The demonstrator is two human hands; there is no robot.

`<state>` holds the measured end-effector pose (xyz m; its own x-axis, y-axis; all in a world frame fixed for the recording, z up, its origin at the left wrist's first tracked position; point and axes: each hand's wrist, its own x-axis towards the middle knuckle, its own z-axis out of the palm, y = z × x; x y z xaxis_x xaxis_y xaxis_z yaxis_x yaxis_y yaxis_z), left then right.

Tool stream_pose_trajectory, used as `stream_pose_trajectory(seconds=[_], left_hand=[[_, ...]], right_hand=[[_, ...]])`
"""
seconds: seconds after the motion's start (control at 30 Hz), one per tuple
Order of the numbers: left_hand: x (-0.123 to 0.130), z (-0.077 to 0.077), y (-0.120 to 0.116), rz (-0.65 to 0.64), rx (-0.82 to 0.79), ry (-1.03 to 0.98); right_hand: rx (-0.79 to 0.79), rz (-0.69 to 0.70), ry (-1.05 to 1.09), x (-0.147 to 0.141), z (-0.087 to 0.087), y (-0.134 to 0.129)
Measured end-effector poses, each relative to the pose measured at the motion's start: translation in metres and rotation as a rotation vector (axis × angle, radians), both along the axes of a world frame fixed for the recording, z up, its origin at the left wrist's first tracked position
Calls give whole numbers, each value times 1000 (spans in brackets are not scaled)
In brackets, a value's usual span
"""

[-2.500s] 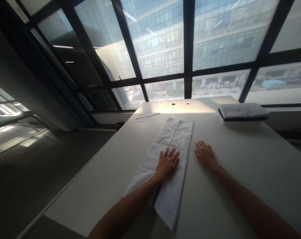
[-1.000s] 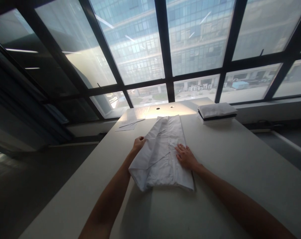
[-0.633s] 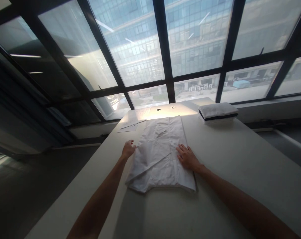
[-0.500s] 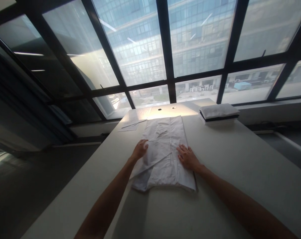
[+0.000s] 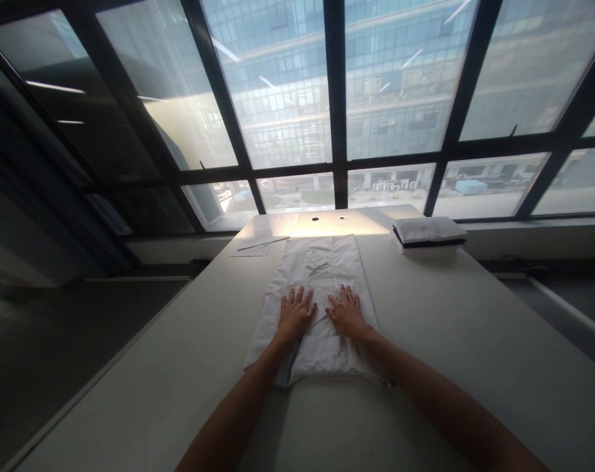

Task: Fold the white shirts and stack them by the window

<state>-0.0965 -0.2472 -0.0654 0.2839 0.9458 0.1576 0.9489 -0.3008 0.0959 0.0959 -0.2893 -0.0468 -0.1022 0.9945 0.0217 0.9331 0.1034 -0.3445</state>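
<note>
A white cloth garment [image 5: 322, 357], folded into a long panel with wrinkles across it, lies flat on the white table [image 5: 425, 314]. My left hand [image 5: 296, 314] rests palm down on its left half, fingers spread. On the right half my right hand [image 5: 346, 311] lies flat too, its fingers apart. Both hands press on the cloth and grip nothing. The fabric under the palms is hidden. I cannot tell what kind of garment it is.
Folded white and black cloths [image 5: 428, 233] form a stack at the table's far right. Sheets of paper [image 5: 255, 248] with a thin stick-like item lie at the far left. Behind the table stand large windows [image 5: 292, 98] with dark frames.
My left hand has moved right and inward from the garment's left edge and now lies flat. My right hand has shifted slightly left. The garment's left side is spread out wider.
</note>
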Motion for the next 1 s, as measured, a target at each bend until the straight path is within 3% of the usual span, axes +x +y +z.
stream_pose_trajectory(seconds=[0.13,0.23,0.43,0.57,0.7,0.83,1.0], left_hand=[[0,1,-1,3,6,-13],[1,2,-1,3,-1,-28],[3,6,-3,6,-20,-72],[3,7,-3,3,-17,-103],[4,8,-3,2,-12,-99],[3,8,-3,2,-12,-73],[1,7,-1,1,-12,-51]], right_hand=[[-5,-129,2,-12,0,6],[67,-138,89,5,7,17],[226,-241,275,99,18,30],[195,-354,223,166,-2,15],[93,-344,7,200,-24,-4],[106,-379,-101,189,-18,-8],[124,-257,-87,125,-1,6]])
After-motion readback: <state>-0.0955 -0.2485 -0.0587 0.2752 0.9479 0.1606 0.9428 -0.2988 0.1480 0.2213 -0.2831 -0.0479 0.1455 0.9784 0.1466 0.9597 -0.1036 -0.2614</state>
